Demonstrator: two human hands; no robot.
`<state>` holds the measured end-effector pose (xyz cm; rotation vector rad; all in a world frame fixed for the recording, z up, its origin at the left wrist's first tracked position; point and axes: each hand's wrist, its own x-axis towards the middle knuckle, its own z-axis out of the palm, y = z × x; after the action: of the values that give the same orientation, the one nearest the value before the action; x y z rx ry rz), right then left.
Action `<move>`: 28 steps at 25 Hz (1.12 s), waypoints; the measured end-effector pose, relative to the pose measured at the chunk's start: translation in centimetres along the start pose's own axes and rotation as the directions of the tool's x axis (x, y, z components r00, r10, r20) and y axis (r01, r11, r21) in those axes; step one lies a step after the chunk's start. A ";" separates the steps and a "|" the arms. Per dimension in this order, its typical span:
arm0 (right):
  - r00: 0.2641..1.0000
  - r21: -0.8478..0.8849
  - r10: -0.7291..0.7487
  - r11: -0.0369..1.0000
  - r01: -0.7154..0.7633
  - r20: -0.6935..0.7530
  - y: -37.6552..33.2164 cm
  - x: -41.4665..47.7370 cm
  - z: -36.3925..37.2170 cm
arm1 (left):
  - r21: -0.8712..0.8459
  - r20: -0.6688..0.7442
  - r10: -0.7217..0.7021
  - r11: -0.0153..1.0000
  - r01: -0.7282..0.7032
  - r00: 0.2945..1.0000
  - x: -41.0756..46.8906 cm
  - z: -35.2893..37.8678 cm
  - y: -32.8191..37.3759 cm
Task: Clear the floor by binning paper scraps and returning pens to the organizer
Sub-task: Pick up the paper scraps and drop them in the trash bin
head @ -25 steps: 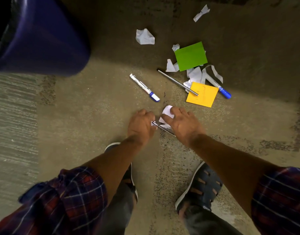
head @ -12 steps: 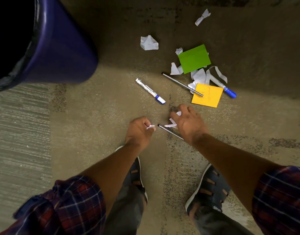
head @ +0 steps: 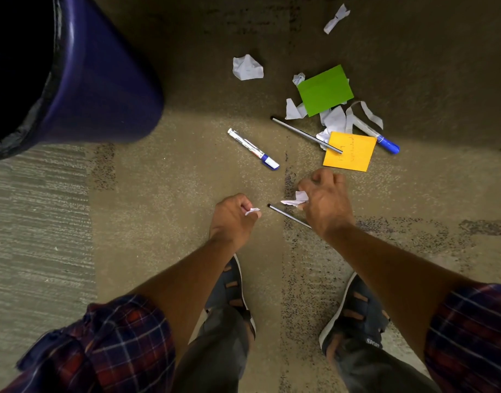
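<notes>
My left hand (head: 232, 217) pinches a small white paper scrap (head: 252, 211) just above the floor. My right hand (head: 325, 202) is closed on a crumpled white scrap (head: 296, 199). A thin grey pen (head: 289, 215) lies on the carpet between the hands, partly hidden under my right hand. Farther out lie a white marker with a blue cap (head: 253, 148), a second thin pen (head: 306, 134), a blue-capped marker (head: 378, 137), a yellow sticky note (head: 349, 151), a green note (head: 324, 90) and several white scraps (head: 247, 68). The blue bin (head: 102, 80) stands at the upper left.
My two sandalled feet (head: 229, 290) stand on the brown carpet just behind the hands. A lighter ribbed carpet strip (head: 36, 222) runs along the left. One twisted scrap (head: 335, 18) lies alone at the far top right. No organizer is in view.
Both hands have lifted off the floor with paper scraps and moved apart, which uncovers the thin pen's tip. The view has shifted, so more of the bin shows.
</notes>
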<state>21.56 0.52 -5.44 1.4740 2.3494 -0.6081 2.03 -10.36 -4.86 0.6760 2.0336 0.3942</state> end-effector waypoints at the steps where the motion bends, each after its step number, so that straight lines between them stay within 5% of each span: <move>1: 1.000 0.036 0.002 0.999 -0.003 0.024 -0.1 0.2 0.1 | 0.008 0.000 -0.002 1.000 0.002 1.000 0.0 0.0 0.0; 10: 0.982 0.281 0.134 0.945 -0.167 0.133 0.1 1.6 -1.5 | -0.001 0.008 -0.003 1.000 0.003 1.000 -0.7 -0.7 1.0; 14: 0.822 0.550 0.473 0.615 -0.565 0.316 1.7 1.5 -5.1 | -0.047 -0.015 -0.019 0.999 0.018 1.000 -2.4 -2.3 1.9; 17: 0.754 0.634 0.542 0.446 -0.632 0.370 2.5 0.1 -8.7 | -0.083 -0.030 -0.053 0.995 0.051 0.998 -4.1 -3.8 2.7; 24: 0.810 0.867 0.361 0.006 -0.498 0.463 -2.7 -1.1 -18.3 | -0.512 -0.128 -0.217 0.850 0.123 0.968 -7.7 -9.3 8.4; 28: 0.868 0.889 0.208 -0.024 -0.456 0.451 -10.8 -0.1 -24.1 | -0.713 -0.148 -0.283 0.694 0.096 0.948 -9.4 -13.8 11.8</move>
<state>11.17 8.39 17.52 2.1519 0.9741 -2.4082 -2.23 -6.78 14.81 -0.0737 1.9378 1.1026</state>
